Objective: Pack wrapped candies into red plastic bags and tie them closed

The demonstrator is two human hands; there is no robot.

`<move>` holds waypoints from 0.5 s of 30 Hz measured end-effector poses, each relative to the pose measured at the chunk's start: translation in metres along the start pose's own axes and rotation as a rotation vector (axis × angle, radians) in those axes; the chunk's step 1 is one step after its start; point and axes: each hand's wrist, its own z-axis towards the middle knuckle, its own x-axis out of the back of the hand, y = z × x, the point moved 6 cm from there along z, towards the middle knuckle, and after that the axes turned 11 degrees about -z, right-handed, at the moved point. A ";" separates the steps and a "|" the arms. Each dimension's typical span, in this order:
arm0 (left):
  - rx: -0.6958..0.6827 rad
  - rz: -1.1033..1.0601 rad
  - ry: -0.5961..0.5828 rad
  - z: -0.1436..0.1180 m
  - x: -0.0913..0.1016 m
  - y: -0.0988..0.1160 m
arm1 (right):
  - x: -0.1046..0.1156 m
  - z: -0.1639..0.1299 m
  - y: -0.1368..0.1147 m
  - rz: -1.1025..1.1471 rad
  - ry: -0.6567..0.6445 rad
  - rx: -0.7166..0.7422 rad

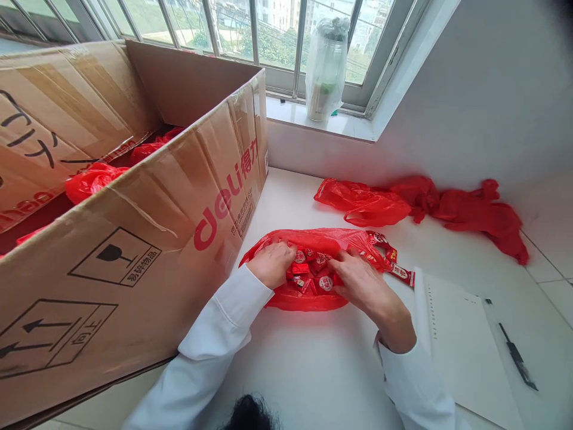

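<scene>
A red plastic bag [308, 303] lies on the white table with its mouth spread wide. Small red-wrapped candies [308, 272] fill it, several showing round printed labels. My left hand [274, 266] is closed on the bag's left rim, its fingertips partly hidden by the plastic. At the right side, my right hand [364, 286] has its fingers curled over the rim, close to the candies. A few red wrapped packets [401, 273] lie just outside the bag, to the right of it.
A large cardboard box [179, 197] on the left holds red plastic bags [96, 179]. More red bags [371, 200] lie along the wall. A white notebook [465, 340] and a black pen [518, 358] are at right. A bagged cup [326, 77] stands on the sill.
</scene>
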 end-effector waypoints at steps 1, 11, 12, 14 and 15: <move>0.003 0.002 -0.007 0.000 0.000 0.000 | -0.002 0.000 0.001 0.000 0.003 0.004; 0.012 -0.013 0.014 0.004 0.001 -0.003 | -0.016 -0.001 0.009 0.115 0.073 0.109; 0.013 -0.011 0.016 0.004 0.000 -0.003 | -0.013 -0.001 0.009 0.138 0.078 0.114; 0.013 -0.008 0.021 0.006 -0.001 -0.004 | -0.008 0.000 0.011 0.185 0.091 0.109; 0.011 -0.007 0.023 0.007 -0.002 -0.005 | -0.005 0.000 0.013 0.211 0.101 0.092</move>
